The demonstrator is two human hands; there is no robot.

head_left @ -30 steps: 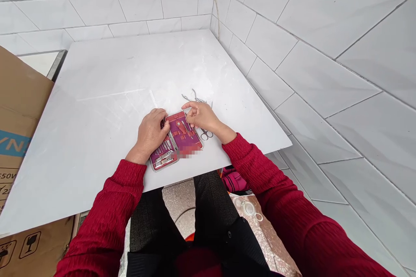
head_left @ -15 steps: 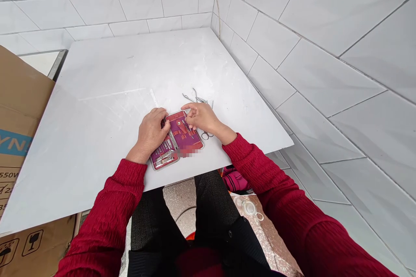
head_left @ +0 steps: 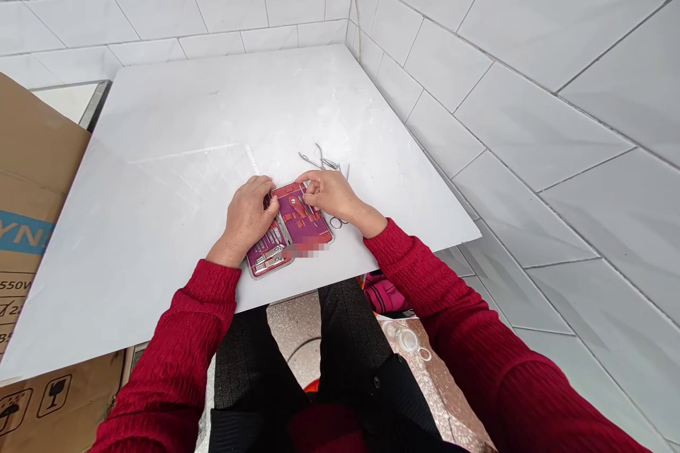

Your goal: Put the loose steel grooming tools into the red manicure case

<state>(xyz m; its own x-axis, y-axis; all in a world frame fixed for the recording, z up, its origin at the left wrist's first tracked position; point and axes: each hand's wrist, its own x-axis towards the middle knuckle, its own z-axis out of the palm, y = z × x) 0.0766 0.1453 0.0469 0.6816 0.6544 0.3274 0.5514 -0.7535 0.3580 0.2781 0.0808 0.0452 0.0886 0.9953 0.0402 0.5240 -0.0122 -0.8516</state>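
Observation:
An open manicure case [head_left: 309, 232] with a purple lining and red straps lies on the white table. My left hand [head_left: 247, 214] rests over the far part of its left half, the thumb pressing near the hinge. Nail clippers [head_left: 270, 260] and several slim tools sit in that half. Above the right half, my right hand [head_left: 336, 196] is closed in a pinch on a thin metal tool [head_left: 304, 189] by the straps; its exact kind is unclear. Scissors [head_left: 338, 223] with ring handles show partly beneath my right wrist. Metal nippers [head_left: 319, 156] lie just beyond my right hand.
The white tabletop [head_left: 175, 113] meets tiled walls [head_left: 531, 120] at the back and right. A cardboard box [head_left: 32, 177] stands by the left edge. Below the front edge are my legs and a pink item [head_left: 383, 294] to the right.
My right forefinger, stretched out before, has bent down toward the thumb into a tighter pinch over the case. My left hand and the case stay in place.

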